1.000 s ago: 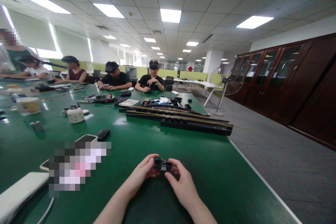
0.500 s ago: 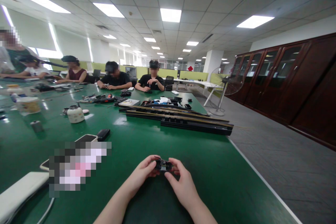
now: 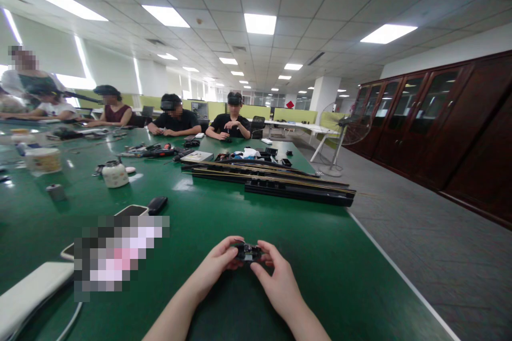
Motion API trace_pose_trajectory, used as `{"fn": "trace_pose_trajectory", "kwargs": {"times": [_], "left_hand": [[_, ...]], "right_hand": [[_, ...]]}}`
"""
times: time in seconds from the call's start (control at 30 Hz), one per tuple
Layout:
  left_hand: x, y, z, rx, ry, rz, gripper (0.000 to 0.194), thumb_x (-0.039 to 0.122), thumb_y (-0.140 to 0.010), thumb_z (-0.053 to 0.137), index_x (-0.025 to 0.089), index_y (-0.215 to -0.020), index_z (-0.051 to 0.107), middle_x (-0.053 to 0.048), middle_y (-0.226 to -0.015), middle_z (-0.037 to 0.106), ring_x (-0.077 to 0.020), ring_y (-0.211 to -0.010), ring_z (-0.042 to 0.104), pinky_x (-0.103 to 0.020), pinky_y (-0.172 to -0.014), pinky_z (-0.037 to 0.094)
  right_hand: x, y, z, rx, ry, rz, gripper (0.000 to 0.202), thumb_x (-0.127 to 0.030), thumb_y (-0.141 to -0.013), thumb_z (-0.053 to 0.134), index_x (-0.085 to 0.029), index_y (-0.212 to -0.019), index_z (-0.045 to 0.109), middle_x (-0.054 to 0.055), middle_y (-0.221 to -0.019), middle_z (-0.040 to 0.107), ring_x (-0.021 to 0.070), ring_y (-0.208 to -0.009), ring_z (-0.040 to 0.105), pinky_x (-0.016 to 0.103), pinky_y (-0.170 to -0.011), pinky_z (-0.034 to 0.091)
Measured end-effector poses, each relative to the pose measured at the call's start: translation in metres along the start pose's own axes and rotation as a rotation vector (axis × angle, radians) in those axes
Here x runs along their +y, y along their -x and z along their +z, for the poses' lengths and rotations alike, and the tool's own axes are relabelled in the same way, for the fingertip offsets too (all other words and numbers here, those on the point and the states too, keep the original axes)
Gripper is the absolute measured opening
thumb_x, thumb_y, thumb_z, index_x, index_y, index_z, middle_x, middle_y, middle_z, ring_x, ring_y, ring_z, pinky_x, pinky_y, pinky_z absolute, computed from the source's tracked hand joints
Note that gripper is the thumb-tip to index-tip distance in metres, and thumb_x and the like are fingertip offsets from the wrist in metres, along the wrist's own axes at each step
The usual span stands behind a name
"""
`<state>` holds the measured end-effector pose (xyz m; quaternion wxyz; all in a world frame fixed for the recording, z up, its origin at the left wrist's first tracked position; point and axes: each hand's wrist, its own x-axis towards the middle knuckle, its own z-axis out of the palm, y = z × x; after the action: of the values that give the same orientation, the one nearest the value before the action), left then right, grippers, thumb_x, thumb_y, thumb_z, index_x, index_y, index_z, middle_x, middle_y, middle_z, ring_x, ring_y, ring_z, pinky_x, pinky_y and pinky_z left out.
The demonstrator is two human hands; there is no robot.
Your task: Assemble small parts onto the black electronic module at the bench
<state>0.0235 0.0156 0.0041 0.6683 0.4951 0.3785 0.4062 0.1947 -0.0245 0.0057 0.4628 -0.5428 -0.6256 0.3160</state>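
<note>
1. Pinching the left end of a small black gadget: the left hand.
2. Held between both hands, over a green table: the gadget, insides exposed.
3. Thumb and fingers curved around its right end: the right hand.

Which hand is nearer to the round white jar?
Left. The white jar stands ahead and to the left of the left hand, which holds the small black device; the right hand is farther, at the device's right end.
</note>
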Motion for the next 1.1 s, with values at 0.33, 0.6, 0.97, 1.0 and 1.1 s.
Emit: {"fn": "trace_pose_trajectory", "kwargs": {"times": [0.33, 0.6, 0.97, 1.0, 1.1], "left_hand": [[0.0021, 0.0016, 0.0026, 0.037, 0.006, -0.013, 0.033, 0.029, -0.068, 0.059, 0.02, -0.099, 0.055, -0.003, -0.089, 0.061, -0.014, -0.073, 0.056, -0.026, -0.068, 0.04], [0.0027, 0.0019, 0.0037, 0.046, -0.016, -0.01, 0.032, 0.026, -0.069, 0.056, 0.019, -0.1, 0.054, -0.003, -0.089, 0.061, -0.0145, -0.074, 0.057, -0.027, -0.07, 0.04], [0.0071, 0.0041, 0.0064, 0.06, -0.044, -0.023, 0.033, 0.019, -0.066, 0.053, 0.02, -0.099, 0.055, -0.003, -0.089, 0.063, -0.0148, -0.077, 0.056, -0.026, -0.07, 0.039], [0.0065, 0.0038, 0.0058, 0.056, -0.044, -0.023, 0.033, 0.019, -0.066, 0.052, 0.02, -0.099, 0.055, -0.002, -0.09, 0.063, -0.0147, -0.077, 0.056, -0.026, -0.07, 0.039], [0.0046, 0.0028, 0.0042, 0.046, -0.037, -0.02, 0.034, 0.018, -0.066, 0.051, 0.019, -0.1, 0.055, -0.003, -0.091, 0.063, -0.0145, -0.077, 0.056, -0.026, -0.069, 0.039]], "right_hand": [[0.0006, -0.0014, -0.0004, 0.003, 0.013, 0.001, 0.039, -0.025, -0.07, 0.059, -0.02, -0.108, 0.057, 0.005, -0.098, 0.066, 0.0209, -0.089, 0.06, 0.034, -0.08, 0.047], [-0.0032, -0.0007, -0.0013, -0.001, 0.013, -0.006, 0.038, -0.025, -0.07, 0.059, -0.021, -0.108, 0.057, 0.005, -0.098, 0.065, 0.0206, -0.089, 0.06, 0.033, -0.081, 0.046], [-0.0068, 0.0003, -0.0017, -0.009, 0.005, -0.001, 0.037, -0.024, -0.07, 0.059, -0.022, -0.107, 0.057, 0.003, -0.096, 0.066, 0.0201, -0.088, 0.06, 0.032, -0.08, 0.046], [-0.0071, 0.0005, -0.0017, -0.01, 0.003, -0.002, 0.037, -0.024, -0.07, 0.059, -0.022, -0.107, 0.057, 0.003, -0.096, 0.066, 0.02, -0.088, 0.06, 0.032, -0.08, 0.046], [-0.0085, 0.001, -0.0021, -0.016, 0.003, -0.001, 0.037, -0.024, -0.07, 0.058, -0.022, -0.108, 0.057, 0.003, -0.097, 0.065, 0.0199, -0.088, 0.06, 0.032, -0.08, 0.046]]}}
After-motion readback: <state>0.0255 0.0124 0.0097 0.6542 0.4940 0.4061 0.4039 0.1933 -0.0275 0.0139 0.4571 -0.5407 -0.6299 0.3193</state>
